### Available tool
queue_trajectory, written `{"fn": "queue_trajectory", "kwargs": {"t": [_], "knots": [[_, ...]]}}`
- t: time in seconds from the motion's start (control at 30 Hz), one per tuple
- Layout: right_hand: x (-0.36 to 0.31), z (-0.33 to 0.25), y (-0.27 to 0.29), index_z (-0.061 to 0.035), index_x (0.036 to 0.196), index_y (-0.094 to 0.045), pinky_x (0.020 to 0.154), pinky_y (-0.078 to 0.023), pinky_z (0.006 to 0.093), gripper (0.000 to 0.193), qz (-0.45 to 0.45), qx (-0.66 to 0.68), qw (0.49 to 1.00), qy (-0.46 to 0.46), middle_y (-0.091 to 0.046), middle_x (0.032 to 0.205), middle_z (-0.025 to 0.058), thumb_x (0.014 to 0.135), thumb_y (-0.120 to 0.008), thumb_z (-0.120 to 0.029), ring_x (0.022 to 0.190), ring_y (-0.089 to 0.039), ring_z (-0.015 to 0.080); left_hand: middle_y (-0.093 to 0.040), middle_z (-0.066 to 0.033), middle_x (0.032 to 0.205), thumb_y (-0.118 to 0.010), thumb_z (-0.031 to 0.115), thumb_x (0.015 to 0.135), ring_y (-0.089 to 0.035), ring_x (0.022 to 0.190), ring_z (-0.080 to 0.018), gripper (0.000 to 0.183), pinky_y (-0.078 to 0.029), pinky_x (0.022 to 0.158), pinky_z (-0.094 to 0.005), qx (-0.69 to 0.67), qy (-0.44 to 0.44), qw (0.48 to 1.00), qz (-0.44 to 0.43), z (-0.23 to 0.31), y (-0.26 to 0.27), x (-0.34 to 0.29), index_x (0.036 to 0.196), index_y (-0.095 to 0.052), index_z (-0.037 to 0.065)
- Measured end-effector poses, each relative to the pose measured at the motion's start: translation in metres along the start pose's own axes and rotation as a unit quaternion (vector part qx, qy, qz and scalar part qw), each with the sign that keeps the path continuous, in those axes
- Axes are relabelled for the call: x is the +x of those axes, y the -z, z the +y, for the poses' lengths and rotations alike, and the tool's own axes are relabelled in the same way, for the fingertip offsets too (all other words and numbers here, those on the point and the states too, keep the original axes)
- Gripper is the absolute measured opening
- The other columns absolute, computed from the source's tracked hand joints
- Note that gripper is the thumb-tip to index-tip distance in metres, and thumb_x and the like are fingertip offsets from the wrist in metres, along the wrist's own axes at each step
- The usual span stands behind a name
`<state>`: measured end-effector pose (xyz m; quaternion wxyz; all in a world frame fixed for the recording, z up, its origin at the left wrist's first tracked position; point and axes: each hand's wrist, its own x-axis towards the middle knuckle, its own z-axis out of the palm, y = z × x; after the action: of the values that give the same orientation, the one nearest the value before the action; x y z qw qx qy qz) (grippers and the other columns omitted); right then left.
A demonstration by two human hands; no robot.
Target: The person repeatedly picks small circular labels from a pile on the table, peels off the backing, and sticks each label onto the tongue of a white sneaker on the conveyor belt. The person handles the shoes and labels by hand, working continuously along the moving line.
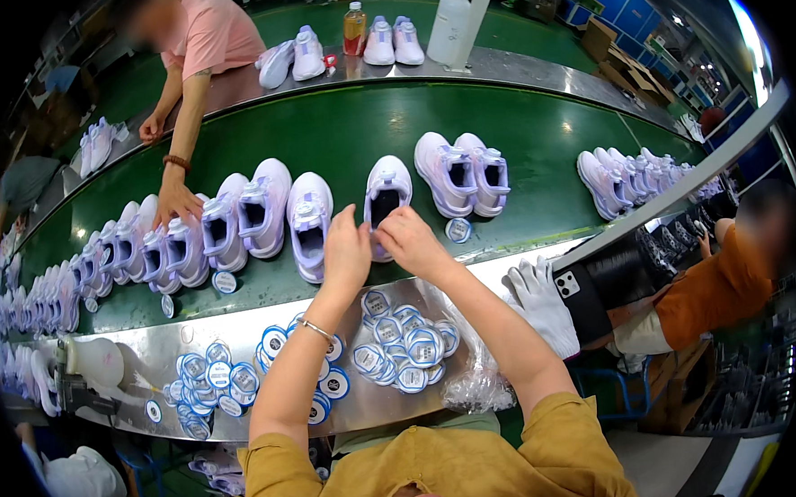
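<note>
A white and lavender sneaker stands on the green belt in front of me, its toe pointing away. At its heel opening are both my hands, fingers bent and drawn together. My left hand is closed by the shoe's left side; my right hand is closed over the heel edge. Whatever is between the fingertips is too small or hidden to tell. Just left of my left hand stands another sneaker. To the right is a pair of sneakers with a round blue-and-white tag at the heel.
Piles of round tags lie on the metal ledge, beside crumpled clear plastic and a white glove. Across the green belt, a co-worker's hand touches the sneaker row. A white bottle stands on the far ledge.
</note>
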<state>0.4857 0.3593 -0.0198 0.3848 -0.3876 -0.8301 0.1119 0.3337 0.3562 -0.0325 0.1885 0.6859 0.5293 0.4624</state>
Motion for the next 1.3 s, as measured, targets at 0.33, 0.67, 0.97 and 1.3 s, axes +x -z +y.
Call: {"fn": "queue_trajectory", "kwargs": {"t": [0.33,0.67,0.97,1.3], "knots": [[-0.011,0.049,-0.005,-0.0016,0.115,-0.051,0.07,-0.053,0.0321,0.042,0.172,0.05,0.959,-0.22,-0.06,0.111,0.0145,0.076,-0.067,-0.004,0.101,-0.062,0.0248,-0.064,-0.0191,0.1,-0.065,0.012,0.079,-0.063,0.087,-0.0344,0.051,-0.049,0.076,-0.0433,0.021,0.111,0.992,-0.057,0.004,-0.037,0.033,0.124,-0.046,-0.001],[-0.005,0.047,-0.006,0.0006,0.087,-0.058,0.076,-0.05,0.0365,0.016,0.146,0.088,0.968,-0.185,-0.058,0.103,0.0157,0.075,-0.051,0.007,0.087,-0.062,0.0324,-0.055,-0.0137,0.103,-0.056,-0.005,0.074,-0.058,0.088,-0.0313,0.036,-0.048,0.076,-0.0434,0.026,-0.001,0.998,0.053,-0.004,-0.035,0.02,0.107,-0.055,0.008],[-0.004,0.041,-0.012,-0.0004,0.093,-0.058,0.079,-0.049,0.0382,0.017,0.152,0.039,0.98,-0.12,-0.059,0.11,0.0172,0.076,-0.053,0.003,0.092,-0.06,0.0337,-0.055,-0.0086,0.085,-0.058,-0.002,0.07,-0.054,0.082,-0.0263,0.034,-0.045,0.072,-0.0366,0.12,-0.199,0.971,0.049,-0.005,-0.026,0.031,0.1,-0.068,0.01],[0.042,0.03,0.001,-0.0017,0.098,-0.06,0.075,-0.048,0.0413,0.019,0.066,0.109,0.986,-0.107,-0.066,0.084,0.0131,0.081,-0.052,0.001,0.083,-0.061,0.0324,-0.057,-0.0065,0.09,-0.06,0.007,0.071,-0.057,0.089,-0.024,0.023,-0.044,0.077,-0.0365,0.192,-0.247,0.947,0.068,-0.01,-0.017,0.021,0.093,-0.066,0.01]]}}
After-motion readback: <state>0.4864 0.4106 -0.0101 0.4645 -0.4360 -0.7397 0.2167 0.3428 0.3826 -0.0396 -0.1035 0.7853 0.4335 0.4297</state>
